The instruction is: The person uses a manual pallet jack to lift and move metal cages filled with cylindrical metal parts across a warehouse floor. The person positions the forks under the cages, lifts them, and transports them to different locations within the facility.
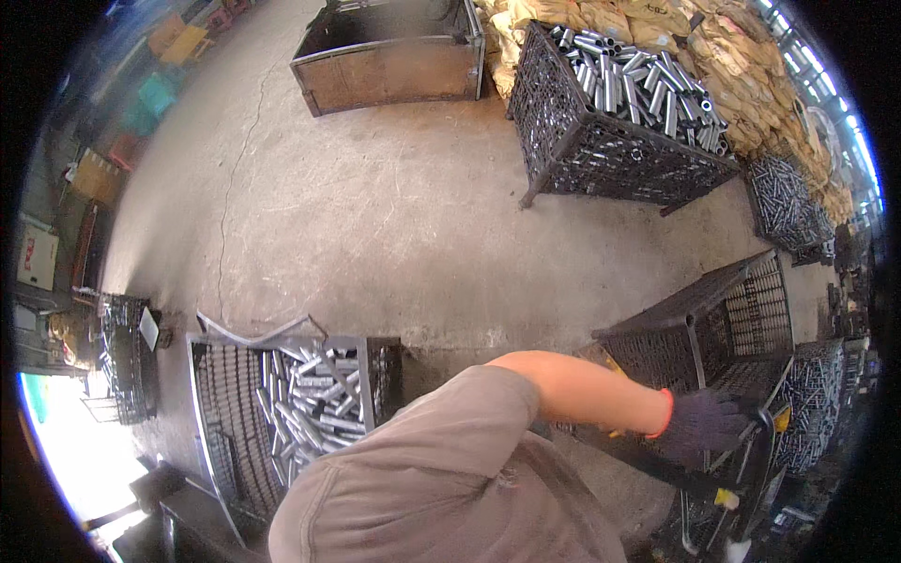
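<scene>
My left arm [591, 394], in a grey-brown short sleeve, reaches across to the right. My left hand [699, 427] wears a dark purple glove with an orange cuff. It is beside a black bar-framed handle [765, 450] with yellow parts, in front of an open dark mesh crate [657, 342]. The fingers are blurred against the dark bars, so I cannot make out whether they close around anything. I do not see my right hand; my torso and the dark frame fill the lower right.
A mesh crate heaped with metal tubes [648, 89] stands at the far right, beside stacked tan sacks [741, 75]. An open rusty bin [394, 75] is at the back. Lower left, another crate [225, 403] holds more tubes. Concrete floor [375, 216] lies between them.
</scene>
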Available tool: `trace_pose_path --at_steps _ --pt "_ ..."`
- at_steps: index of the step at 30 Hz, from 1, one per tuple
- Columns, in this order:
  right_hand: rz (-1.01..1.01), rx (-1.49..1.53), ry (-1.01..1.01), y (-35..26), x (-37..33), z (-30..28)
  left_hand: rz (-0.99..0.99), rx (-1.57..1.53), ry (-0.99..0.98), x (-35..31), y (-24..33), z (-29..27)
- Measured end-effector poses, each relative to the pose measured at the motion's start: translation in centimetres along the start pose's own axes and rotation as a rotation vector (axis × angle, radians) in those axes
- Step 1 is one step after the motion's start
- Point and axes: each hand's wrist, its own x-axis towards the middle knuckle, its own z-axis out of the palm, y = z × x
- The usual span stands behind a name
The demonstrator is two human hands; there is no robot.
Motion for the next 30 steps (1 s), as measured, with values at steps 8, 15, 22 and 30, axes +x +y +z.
trace_pose_path --at_steps 8,15,22,30 --pt "0.211 -0.043 -0.077 -14.9 5.2 1.8 -0.963 -0.118 -0.645 -29.7 -23.0 -24.0" --pt "0.419 0.001 -0.189 -26.1 6.6 1.6 -1.761 0.089 -0.929 -70.5 -27.4 -56.6" --pt "1.054 0.774 -0.392 -53.7 1.0 10.7 -2.527 -0.449 -0.248 -87.1 -34.4 -80.0" --pt "1.047 0.060 -0.526 -86.1 -18.6 7.4 -0.798 0.079 -1.540 -82.4 -54.8 -98.1"
